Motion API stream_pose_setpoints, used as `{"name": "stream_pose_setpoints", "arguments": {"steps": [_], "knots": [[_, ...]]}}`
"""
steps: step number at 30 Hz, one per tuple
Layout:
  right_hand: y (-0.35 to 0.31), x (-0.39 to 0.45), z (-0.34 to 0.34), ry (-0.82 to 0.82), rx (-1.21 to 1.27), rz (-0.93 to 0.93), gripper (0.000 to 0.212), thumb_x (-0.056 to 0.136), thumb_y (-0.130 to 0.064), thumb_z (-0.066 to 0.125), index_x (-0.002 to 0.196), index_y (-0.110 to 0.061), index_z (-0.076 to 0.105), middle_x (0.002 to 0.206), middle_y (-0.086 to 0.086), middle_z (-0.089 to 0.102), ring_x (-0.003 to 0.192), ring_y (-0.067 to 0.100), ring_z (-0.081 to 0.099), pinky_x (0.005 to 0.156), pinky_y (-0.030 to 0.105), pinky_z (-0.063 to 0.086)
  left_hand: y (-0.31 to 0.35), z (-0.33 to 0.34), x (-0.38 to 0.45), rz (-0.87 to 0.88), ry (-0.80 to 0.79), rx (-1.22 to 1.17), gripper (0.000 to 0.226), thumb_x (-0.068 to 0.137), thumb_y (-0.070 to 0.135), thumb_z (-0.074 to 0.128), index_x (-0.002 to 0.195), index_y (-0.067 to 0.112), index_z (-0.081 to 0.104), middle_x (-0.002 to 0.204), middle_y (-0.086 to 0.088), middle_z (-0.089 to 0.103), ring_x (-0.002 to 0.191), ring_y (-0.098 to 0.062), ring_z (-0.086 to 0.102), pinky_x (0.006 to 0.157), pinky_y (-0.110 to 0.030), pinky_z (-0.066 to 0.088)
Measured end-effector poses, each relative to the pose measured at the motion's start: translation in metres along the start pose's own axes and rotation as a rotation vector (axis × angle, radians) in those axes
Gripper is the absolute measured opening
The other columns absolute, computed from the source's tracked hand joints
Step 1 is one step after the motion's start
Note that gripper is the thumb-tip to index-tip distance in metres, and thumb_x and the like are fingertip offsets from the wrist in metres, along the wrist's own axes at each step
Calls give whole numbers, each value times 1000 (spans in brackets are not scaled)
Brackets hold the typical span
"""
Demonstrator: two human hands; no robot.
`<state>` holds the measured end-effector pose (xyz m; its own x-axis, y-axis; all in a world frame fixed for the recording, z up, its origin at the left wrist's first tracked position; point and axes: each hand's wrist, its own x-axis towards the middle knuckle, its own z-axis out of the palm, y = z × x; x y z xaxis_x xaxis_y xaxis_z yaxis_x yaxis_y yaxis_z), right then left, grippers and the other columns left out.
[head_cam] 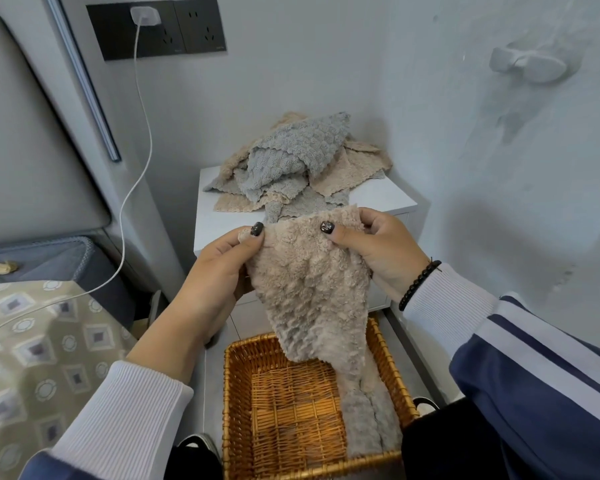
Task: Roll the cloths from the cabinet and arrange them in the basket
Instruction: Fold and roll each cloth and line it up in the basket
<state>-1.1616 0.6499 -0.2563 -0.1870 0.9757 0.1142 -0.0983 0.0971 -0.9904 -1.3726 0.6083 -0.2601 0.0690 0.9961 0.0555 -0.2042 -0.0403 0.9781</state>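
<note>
Head view, lowest in the frame: the basket (pixel 243 393) sits on the floor at bottom centre, its wicker bottom mostly bare. Along its right side lie what look like two rolled cloths, one beige, one grey (pixel 368 424), packed against the wall.

Above the basket, at mid-frame, both hands hold up a beige cloth (pixel 309 289). The left hand (pixel 215 271) pinches one top corner between thumb and fingers; the right hand (pixel 381 251) pinches the other top corner the same way. The cloth hangs from these two points in a loose, drooping triangle, its lower tip dipping toward the basket's right half (whether it touches the rolls there I cannot tell).

The way it sags suggests a light, thick, fluffy fabric with no stiffness of its own. It should not slip, since the pile gives plenty of grip, and nothing about it is fragile. Its softness is the trouble: a roll will likely spring loose unless kept under pressure. Taking hold at the corners, as now, seems right for spreading it flat; for rolling, fingers along one whole edge would probably serve better.

Further back, in the upper middle of the frame, the white cabinet (pixel 388 199) carries the pile (pixel 291 157) of grey and beige cloths, tumbled and unrolled. So most of the work, by my reckoning, remains.
</note>
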Motion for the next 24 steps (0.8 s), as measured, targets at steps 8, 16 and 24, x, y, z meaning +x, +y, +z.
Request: {"name": "stream_pose_setpoints", "arguments": {"steps": [8, 16, 24], "knots": [[-11, -1, 6, 75, 84, -82, 54, 55, -37, 85, 99, -12, 65, 95, 5, 75, 89, 20, 71, 77, 35, 59, -11, 9, -6, -123, -109, 100, 61, 64, 30, 88, 118, 16, 63, 112, -2, 74, 101, -20, 71, 79, -29, 59], [-6, 8, -1, 127, 233, 189, 23, 81, -29, 74, 89, -9, 68, 82, 5, 75, 71, 16, 71, 69, 33, 58, -13, 16, -8, -141, -53, -36, 35, 77, 21, 69, 111, 10, 68, 105, -9, 75, 95, -23, 73, 73, -28, 59], [2, -5, -3, -295, 17, 564, 26, 78, -23, 74, 99, -10, 67, 80, 2, 73, 61, 12, 68, 52, 25, 56, 0, 4, -6, -195, 161, -130, 18, 95, 16, 58, 108, 7, 66, 91, -8, 77, 78, -20, 75, 57, -28, 58]]}}
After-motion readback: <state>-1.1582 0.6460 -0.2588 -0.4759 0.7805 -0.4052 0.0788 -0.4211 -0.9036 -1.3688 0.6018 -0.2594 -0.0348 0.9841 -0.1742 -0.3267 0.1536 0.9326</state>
